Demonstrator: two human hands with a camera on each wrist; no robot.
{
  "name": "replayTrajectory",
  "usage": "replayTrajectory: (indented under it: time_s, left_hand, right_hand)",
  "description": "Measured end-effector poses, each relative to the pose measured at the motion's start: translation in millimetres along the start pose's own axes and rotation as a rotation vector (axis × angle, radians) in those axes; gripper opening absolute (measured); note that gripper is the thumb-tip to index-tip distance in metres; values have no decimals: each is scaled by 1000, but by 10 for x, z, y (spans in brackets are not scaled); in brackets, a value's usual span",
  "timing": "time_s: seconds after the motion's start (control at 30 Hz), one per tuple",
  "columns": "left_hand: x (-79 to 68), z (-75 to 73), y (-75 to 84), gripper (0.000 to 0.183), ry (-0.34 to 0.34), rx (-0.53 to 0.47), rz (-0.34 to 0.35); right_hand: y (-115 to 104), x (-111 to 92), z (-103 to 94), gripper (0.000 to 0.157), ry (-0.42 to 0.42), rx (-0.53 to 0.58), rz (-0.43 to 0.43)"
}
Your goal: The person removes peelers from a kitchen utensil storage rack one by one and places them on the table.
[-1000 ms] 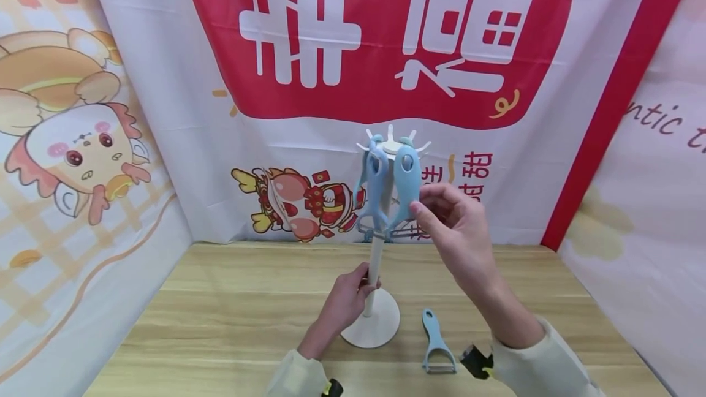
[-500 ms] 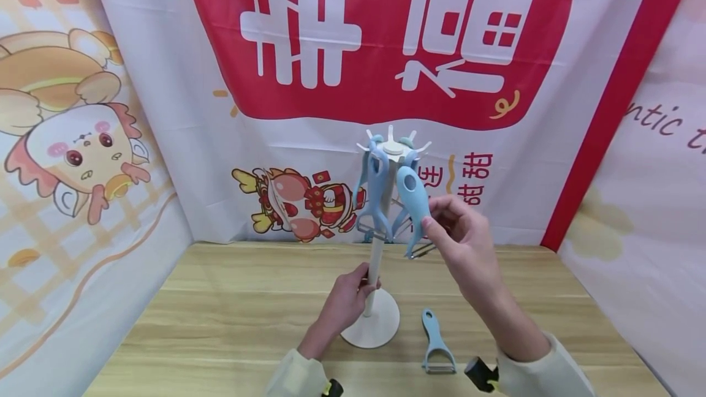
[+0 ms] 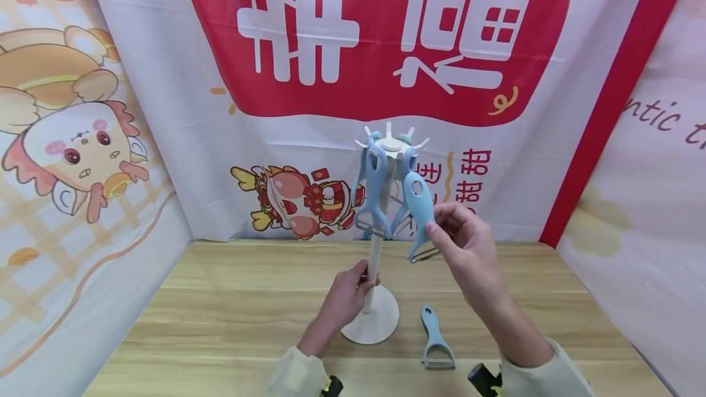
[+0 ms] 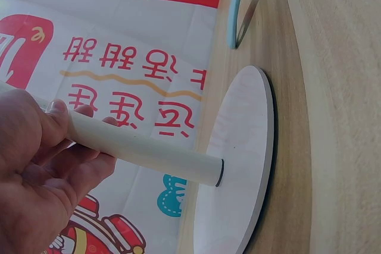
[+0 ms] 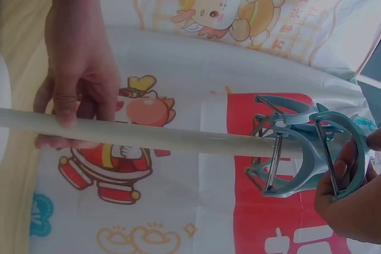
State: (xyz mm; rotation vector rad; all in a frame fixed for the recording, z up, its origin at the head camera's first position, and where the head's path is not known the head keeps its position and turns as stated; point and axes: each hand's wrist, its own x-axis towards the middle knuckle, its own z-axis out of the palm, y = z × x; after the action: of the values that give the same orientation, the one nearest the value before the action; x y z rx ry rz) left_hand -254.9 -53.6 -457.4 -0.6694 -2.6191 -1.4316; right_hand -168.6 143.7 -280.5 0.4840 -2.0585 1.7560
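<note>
A white stand (image 3: 372, 262) rises from a round base, with a ring of hooks at its top. My left hand (image 3: 344, 299) grips its pole low down; the left wrist view shows the fingers and thumb around the pole (image 4: 143, 147). Several blue peelers (image 3: 376, 182) hang from the hooks. Just right of them, my right hand (image 3: 466, 247) pinches another light blue peeler (image 3: 420, 204) by its handle, blade end down and apart from the hooks. In the right wrist view that peeler's blade (image 5: 326, 159) shows beside the hanging ones.
One more light blue peeler (image 3: 434, 339) lies on the wooden table (image 3: 231, 323), right of the stand's round base (image 3: 380, 326). A printed cloth backdrop (image 3: 187, 139) hangs behind the table and along both sides.
The peeler in my right hand has come off the hook area, moving down and to the right. My left hand keeps its grip on the pole.
</note>
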Motion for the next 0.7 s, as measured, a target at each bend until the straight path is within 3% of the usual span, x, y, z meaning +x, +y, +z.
replayTrajectory:
  time_s: [0.23, 0.7]
  left_hand:
    - [5, 1, -2, 17, 9, 12, 0]
    - [-10, 7, 0, 17, -1, -8, -38]
  right_hand:
    - [82, -67, -28, 15, -7, -28, 82]
    - [255, -160, -33, 15, 2, 7, 107]
